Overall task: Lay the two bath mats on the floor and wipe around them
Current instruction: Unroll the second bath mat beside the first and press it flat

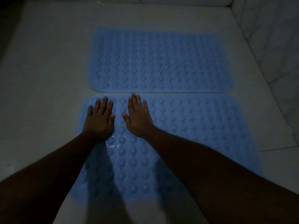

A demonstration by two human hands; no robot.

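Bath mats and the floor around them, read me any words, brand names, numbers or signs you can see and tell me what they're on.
None: no readable text anywhere in the head view.
Far mat: only raised bumps, no print or logo visible.
Near mat: bumps and small holes only; partly hidden by the left hand and right hand.
Floor: plain tiles, unmarked.
The picture is dim, so faint embossing could go unseen.

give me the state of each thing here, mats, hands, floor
far bath mat: laid flat on the floor, bumps up, untouched
near bath mat: laid flat, its far edge along the far mat's near edge, both hands on it
left hand: open, palm down on the near mat
right hand: open, palm down on the near mat
floor: pale tile, no cloth in view
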